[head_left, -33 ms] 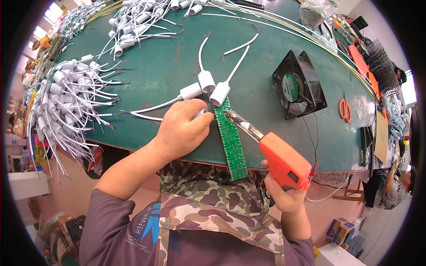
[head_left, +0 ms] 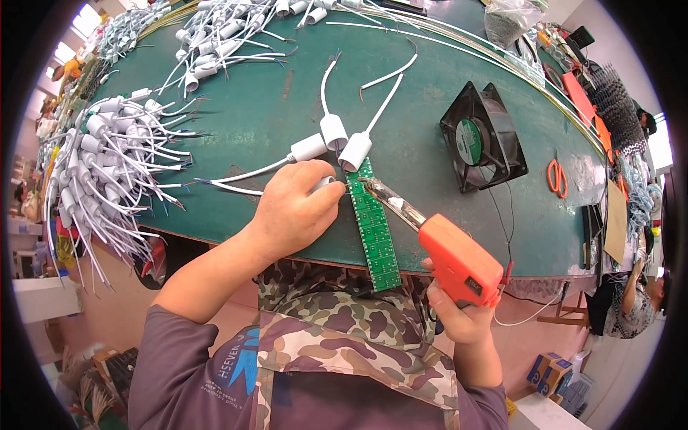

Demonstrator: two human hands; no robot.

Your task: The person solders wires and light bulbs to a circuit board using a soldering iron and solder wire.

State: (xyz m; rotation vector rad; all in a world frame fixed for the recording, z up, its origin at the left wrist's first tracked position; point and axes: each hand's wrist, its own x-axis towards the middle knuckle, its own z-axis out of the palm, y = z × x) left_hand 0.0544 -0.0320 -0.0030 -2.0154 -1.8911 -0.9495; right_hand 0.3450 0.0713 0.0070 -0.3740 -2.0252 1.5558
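My left hand (head_left: 294, 211) rests on the green table (head_left: 251, 100) and pinches a small white socket piece (head_left: 324, 183) with its wire against the top end of a long green circuit strip (head_left: 374, 226). An orange soldering gun (head_left: 459, 261) is gripped in my right hand (head_left: 462, 315) below the table's front edge. Its metal tip (head_left: 365, 183) touches the strip's top end right beside my left fingers. Three white wired sockets (head_left: 333, 132) lie just beyond the strip.
A heap of white wired sockets (head_left: 107, 158) covers the table's left side, and another heap (head_left: 215, 29) lies at the far edge. A black fan (head_left: 481, 136) and orange scissors (head_left: 557, 178) sit to the right. Another person (head_left: 631, 301) sits at far right.
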